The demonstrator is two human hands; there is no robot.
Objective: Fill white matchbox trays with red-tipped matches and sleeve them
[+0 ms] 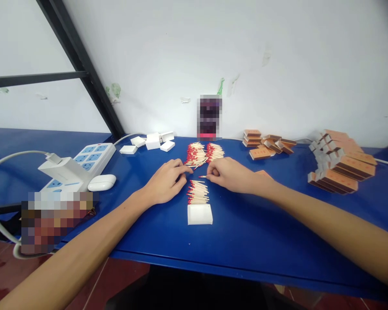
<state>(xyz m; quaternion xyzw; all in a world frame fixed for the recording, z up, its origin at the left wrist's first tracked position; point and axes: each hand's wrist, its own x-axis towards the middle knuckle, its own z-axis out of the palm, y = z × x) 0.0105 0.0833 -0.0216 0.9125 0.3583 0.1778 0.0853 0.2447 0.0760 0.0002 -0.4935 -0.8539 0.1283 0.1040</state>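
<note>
My right hand (231, 176) is closed in a pinch on a match (203, 176), its red head pointing left. Across from it, my left hand (166, 183) has its index finger stretched out and thumb apart, the fingertip close to a few loose matches at the front of a heap (195, 154). A second match heap (215, 151) lies right of the first, behind my right hand. Below both hands is a row of matches (198, 192), heads to the left. A white matchbox tray (199, 214) sits just in front of that row.
Several white trays (153, 141) lie at the back left. Orange matchbox sleeves (261, 153) stand at the back right, with a bigger stack (342, 161) farther right. On the left are a power strip (98, 153), a plugged-in charger (64, 172) and a white earbud case (102, 183).
</note>
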